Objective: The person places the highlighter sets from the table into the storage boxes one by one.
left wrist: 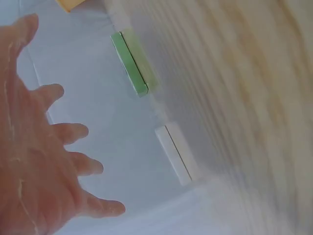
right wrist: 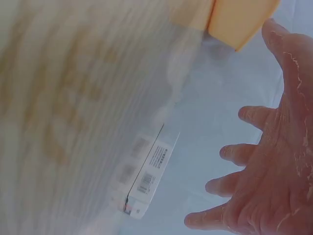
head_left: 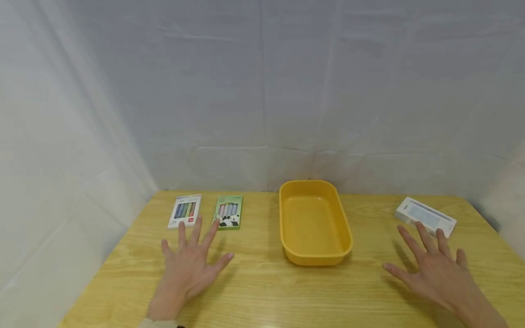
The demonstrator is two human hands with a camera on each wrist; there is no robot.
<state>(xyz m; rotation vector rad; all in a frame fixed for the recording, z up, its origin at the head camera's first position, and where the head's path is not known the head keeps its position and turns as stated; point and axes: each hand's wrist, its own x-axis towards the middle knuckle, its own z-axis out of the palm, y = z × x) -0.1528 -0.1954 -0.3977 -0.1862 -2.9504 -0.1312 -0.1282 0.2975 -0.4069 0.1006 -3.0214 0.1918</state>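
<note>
My left hand (head_left: 189,269) is held above the table with its fingers spread, holding nothing. Just beyond its fingertips lie a white box of coloured sticks (head_left: 184,210) and a green box with a panda picture (head_left: 228,212); the left wrist view shows the edges of the green box (left wrist: 130,64) and the white box (left wrist: 174,155). On the other side, my right hand (head_left: 439,273) hovers with spread fingers and nothing in it. A white box (head_left: 426,216) lies flat past its fingertips, slightly overlapped by them in the head view; its barcoded side (right wrist: 152,171) shows in the right wrist view.
Between the hands, toward the back, stands a yellow plastic basin (head_left: 316,259) with nothing inside. The wooden table (head_left: 262,291) ends at the back against a pale hanging sheet (head_left: 262,100), and similar sheeting rises on the left and right.
</note>
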